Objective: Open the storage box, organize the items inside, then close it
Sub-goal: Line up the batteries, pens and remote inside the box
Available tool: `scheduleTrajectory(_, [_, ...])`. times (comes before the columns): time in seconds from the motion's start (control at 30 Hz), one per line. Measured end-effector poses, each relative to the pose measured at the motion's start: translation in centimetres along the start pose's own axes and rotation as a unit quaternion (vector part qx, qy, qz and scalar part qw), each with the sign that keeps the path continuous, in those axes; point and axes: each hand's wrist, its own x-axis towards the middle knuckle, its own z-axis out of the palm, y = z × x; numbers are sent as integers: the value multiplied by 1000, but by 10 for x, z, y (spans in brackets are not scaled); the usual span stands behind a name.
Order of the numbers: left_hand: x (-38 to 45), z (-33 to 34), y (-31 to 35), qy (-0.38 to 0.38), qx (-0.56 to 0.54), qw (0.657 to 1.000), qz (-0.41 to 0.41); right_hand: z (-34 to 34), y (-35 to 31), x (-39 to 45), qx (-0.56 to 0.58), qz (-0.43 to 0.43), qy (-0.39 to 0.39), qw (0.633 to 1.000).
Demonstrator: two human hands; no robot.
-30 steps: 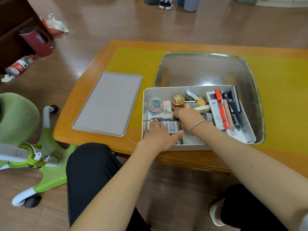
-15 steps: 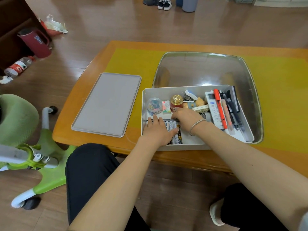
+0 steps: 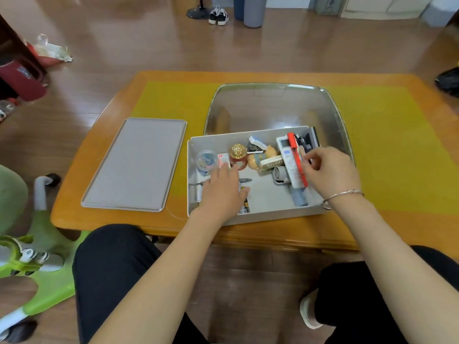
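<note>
The white storage box [image 3: 248,136] stands open on the table, near the front edge. Its grey lid [image 3: 134,165] lies flat to its left. My left hand [image 3: 221,192] rests flat inside the box's left half, fingers straight, covering most of the batteries [image 3: 246,207]. My right hand [image 3: 332,172] hovers over the right end, fingers curled, thumb and forefinger pinching a pale pen beside the orange marker [image 3: 295,155] and white remote [image 3: 285,150]. A gold-capped red jar [image 3: 238,155] and a round tub of clips [image 3: 206,160] stand along the back.
A large metal tray [image 3: 273,105] lies under and behind the box on the yellow mat [image 3: 169,103]. The wooden table's front edge [image 3: 248,239] is close to my knees. A green child's chair [image 3: 37,294] stands on the floor at left.
My right hand left the middle of the box and moved right onto the pens. My left hand slid a little forward over the batteries. The view shifted closer.
</note>
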Motion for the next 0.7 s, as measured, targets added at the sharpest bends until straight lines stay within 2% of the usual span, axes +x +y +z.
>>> scheduleTrajectory(0.1, [6, -2, 27, 20, -30, 995, 95, -10, 26, 3, -24, 66, -4, 998])
scheduleTrajectory(0.27, [13, 6, 70, -27, -20, 984, 176, -8, 33, 6, -77, 102, -55, 990])
scheduleTrajectory(0.47, [16, 14, 85, -91, -17, 980, 178, -2, 26, 14, -138, 123, -120, 975])
scheduleTrajectory(0.7, [17, 16, 83, -87, -41, 978, 183, 1, 23, 24, -127, 141, -158, 969])
